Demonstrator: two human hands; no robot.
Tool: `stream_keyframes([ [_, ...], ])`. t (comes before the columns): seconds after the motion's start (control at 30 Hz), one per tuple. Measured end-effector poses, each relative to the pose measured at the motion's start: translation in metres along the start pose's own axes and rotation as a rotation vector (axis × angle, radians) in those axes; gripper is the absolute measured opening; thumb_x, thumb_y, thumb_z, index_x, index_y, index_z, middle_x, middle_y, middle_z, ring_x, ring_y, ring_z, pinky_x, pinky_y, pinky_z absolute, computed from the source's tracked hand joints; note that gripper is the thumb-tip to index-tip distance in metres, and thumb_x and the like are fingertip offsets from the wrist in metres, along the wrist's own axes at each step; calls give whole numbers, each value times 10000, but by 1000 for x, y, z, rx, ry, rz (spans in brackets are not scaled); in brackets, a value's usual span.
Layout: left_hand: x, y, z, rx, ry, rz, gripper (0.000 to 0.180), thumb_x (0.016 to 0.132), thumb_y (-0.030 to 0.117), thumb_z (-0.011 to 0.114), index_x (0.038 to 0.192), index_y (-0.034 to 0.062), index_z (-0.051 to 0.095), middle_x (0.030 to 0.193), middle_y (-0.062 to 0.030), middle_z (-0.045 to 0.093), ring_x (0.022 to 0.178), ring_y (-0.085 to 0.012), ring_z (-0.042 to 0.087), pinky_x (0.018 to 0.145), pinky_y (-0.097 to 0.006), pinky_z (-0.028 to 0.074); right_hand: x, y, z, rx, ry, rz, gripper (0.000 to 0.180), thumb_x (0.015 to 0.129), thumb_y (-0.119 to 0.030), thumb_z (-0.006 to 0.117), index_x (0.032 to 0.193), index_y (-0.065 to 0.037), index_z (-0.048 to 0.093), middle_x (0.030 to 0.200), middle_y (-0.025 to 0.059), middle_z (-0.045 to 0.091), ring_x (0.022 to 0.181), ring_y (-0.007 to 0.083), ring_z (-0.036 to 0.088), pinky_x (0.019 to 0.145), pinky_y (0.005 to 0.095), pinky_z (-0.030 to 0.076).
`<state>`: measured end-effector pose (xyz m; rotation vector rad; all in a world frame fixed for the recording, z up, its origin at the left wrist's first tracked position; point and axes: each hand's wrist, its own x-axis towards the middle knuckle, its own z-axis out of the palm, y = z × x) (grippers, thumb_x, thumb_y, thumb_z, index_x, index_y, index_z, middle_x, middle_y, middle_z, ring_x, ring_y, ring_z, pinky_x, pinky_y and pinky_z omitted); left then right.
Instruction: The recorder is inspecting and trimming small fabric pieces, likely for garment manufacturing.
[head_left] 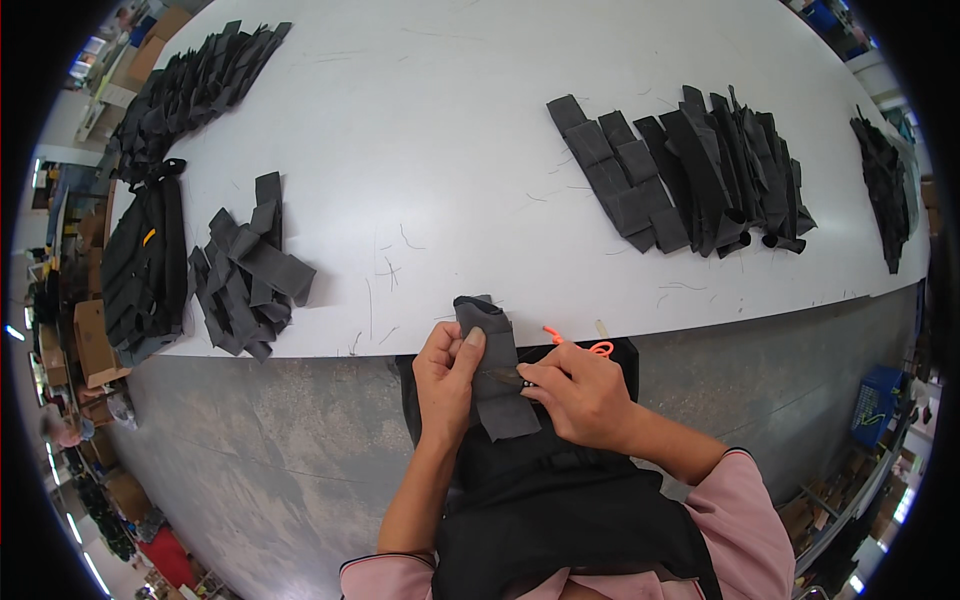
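Just past the table's near edge, my left hand [449, 372] pinches a dark grey fabric strip [500, 405] between thumb and fingers. The strip's upper end is folded over and its lower end hangs down above my black apron. My right hand [580, 392] is closed on small thread snips [508, 377], whose metal tips point left and lie against the strip. Most of their body is hidden by my fingers. An orange cord [601, 348] loops out behind my right hand.
On the white table [430, 150], a loose pile of grey strips [250, 265] lies at left beside a black bag [148, 265]. More strips are heaped at far left [200, 85] and right [690, 175]. Dark fabric pieces [882, 190] lie at the far right edge. Loose thread ends dot the surface.
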<state>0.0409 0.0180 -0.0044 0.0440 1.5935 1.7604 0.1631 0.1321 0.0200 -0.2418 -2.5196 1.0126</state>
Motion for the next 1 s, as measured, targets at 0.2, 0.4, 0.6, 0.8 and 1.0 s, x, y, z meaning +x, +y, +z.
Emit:
stream_keyframes([
  [0.2, 0, -4, -3, 24, -8, -7, 114, 906, 138, 601, 844, 51, 558, 642, 108, 460, 581, 30, 329, 517, -159, 236, -3, 0, 2, 15, 3, 25, 293, 647, -12, 739, 925, -14, 643, 754, 80, 556, 599, 202, 565, 506, 285, 458],
  [0.4, 0, 3, 2, 2, -13, -28, 120, 905, 144, 603, 843, 52, 556, 636, 115, 447, 579, 29, 314, 517, -162, 221, -7, -2, -2, 182, 65, 224, 233, 710, -28, 710, 927, -38, 627, 811, 96, 529, 648, 223, 575, 582, 286, 476],
  [0.6, 8, 14, 7, -126, -67, -17, 127, 922, 152, 570, 967, 33, 570, 812, 41, 569, 740, -16, 483, 661, -182, 372, 1, 7, -6, 218, 37, 210, 285, 690, 22, 717, 954, -36, 623, 836, 99, 538, 641, 218, 558, 572, 292, 475],
  [0.8, 8, 8, -3, -235, -170, -268, 250, 938, 232, 540, 1112, 53, 553, 1016, -32, 620, 919, -98, 589, 809, -271, 476, 22, -14, -8, 371, -15, 287, 374, 680, 21, 711, 1027, -84, 620, 839, 66, 512, 605, 163, 514, 543, 273, 441],
  [1.0, 21, -3, -36, -518, -299, -178, 399, 899, 324, 596, 1098, -18, 548, 978, -76, 640, 898, -172, 625, 826, -301, 501, 21, 11, -8, 952, -328, 275, 76, 711, -23, 728, 731, -89, 695, 664, -3, 597, 588, 97, 545, 566, 212, 403],
])
